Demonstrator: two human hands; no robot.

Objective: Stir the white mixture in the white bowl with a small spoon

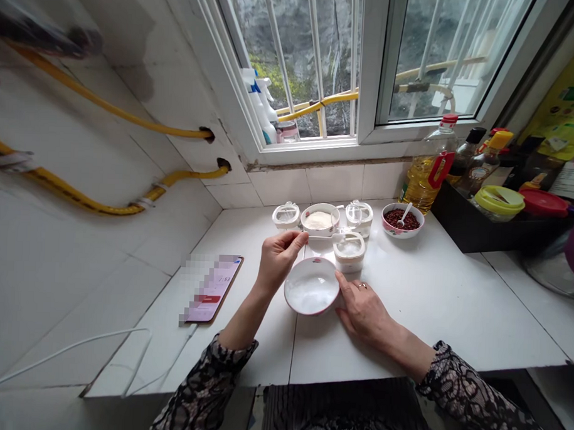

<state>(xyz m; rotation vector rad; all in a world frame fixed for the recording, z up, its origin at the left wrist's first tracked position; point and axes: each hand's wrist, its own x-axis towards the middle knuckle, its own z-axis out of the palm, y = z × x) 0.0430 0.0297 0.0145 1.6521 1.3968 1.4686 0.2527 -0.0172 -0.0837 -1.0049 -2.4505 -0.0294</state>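
Note:
My left hand (280,258) pinches the handle of a small white spoon (324,238), whose bowl end is over an open white-rimmed jar (349,253) of white grains. Just in front of that jar is a white bowl (311,286) with a pink rim, tilted toward me. My right hand (365,305), with a ring, holds this bowl by its right edge. Behind them stand a bowl of white powder (320,220) and two lidded jars, one on the left (286,215) and one on the right (359,219). A bowl of dark red bits (402,221) has a white spoon in it.
On the left of the white tiled counter (430,295) lies a phone (216,291) with a white cable. An oil bottle (427,173) and a black box (461,215) of condiments stand at the right. A barred window is behind.

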